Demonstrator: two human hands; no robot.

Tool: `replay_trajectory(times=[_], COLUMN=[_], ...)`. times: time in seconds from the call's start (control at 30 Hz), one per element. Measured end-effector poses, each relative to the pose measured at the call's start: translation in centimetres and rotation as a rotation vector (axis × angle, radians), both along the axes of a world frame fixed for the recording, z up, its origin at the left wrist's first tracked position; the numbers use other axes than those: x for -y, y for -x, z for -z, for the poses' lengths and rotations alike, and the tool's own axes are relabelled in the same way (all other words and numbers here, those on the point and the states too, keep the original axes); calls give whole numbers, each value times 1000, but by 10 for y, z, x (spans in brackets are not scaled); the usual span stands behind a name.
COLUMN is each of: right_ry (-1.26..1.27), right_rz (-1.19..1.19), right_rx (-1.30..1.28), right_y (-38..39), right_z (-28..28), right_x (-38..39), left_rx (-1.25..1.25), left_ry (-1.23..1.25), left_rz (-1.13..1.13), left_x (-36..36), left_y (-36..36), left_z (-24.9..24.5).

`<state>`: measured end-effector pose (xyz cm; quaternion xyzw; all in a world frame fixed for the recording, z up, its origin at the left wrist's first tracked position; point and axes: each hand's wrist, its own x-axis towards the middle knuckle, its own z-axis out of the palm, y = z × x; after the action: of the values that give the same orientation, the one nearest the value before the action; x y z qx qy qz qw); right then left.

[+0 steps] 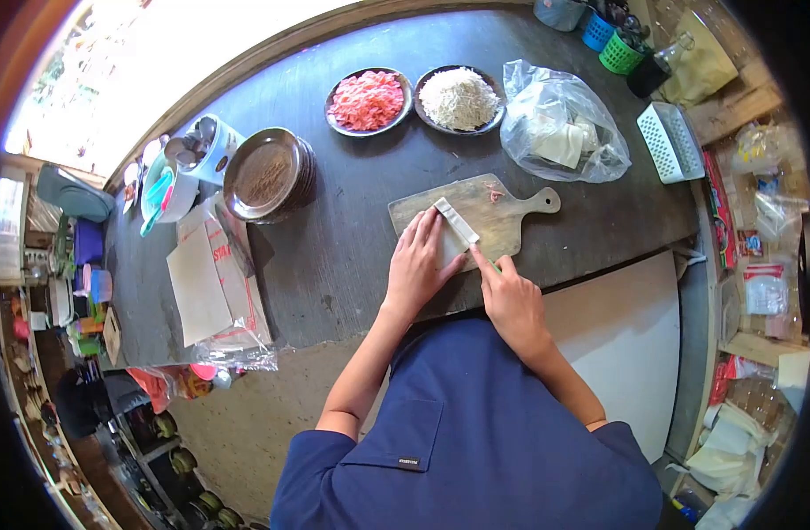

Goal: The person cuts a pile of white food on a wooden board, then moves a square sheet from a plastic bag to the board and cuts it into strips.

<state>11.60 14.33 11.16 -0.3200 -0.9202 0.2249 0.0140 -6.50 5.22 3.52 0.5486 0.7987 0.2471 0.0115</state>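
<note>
A wooden cutting board (502,208) with a handle lies on the dark table. On it lies a thin white sheet being rolled; the rolled edge (456,219) shows as a white strip. My left hand (420,265) lies flat on the sheet, fingers spread towards the roll. My right hand (511,296) sits at the board's near edge, its forefinger touching the near end of the roll. Neither hand grips anything.
Behind the board stand a bowl of pink shreds (367,100), a bowl of white shreds (459,98) and a plastic bag of white pieces (559,128). To the left are stacked metal plates (265,172), a pack of wrappers (212,278) and a white tub (197,150). A white basket (671,141) sits right.
</note>
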Motion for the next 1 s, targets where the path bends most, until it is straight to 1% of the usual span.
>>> replay_trajectory(times=[0.07,0.1,0.17,0.2,0.27,0.3,0.37,0.4,0.43,0.5,0.53,0.57,0.63,0.7,1.0], right_ry=[-37,-34,-126,-121,-242,-236,-269,-266,-279,-288,-288,-290,-297,-300,-326], right_rz=[-45,-26,-93,-78,-138,-128,-130,-122,-125,-129,-125,-124,-127,-122,-136], right_rx=[84,80,156,152,221,219,292,288,279,268,258,247,248,255,269], right_y=[2,3,5,7,13,18,25,24,23,21,21,21,23,23,12], right_z=[-3,-2,1,0,-10,-14,-19,-17,-14,-11,-11,-11,-11,-12,-7], right_x=[-1,-2,-4,-4,-1,1,3,4,4,4,2,1,1,2,3], left_rx=[43,38,-13,-17,21,18,213,181,178,77,61,56,131,108,41], left_ry=[-19,-16,-13,-9,-58,-53,-118,-199,-198,-228,-192,-193,-143,-158,-160], left_rz=[-13,6,-9,6,1,11,-78,-82,-73,79,124,118,181,192,152], left_x=[0,0,-1,-1,-2,-3,-8,-11,-15,-21,-28,-31,-35,-32,-30], left_y=[-1,-2,-3,-2,-1,1,8,10,16,34,44,49,58,61,59], left_z=[-5,-5,-4,-4,-5,-4,-5,-6,-7,-10,-6,-5,-3,5,7])
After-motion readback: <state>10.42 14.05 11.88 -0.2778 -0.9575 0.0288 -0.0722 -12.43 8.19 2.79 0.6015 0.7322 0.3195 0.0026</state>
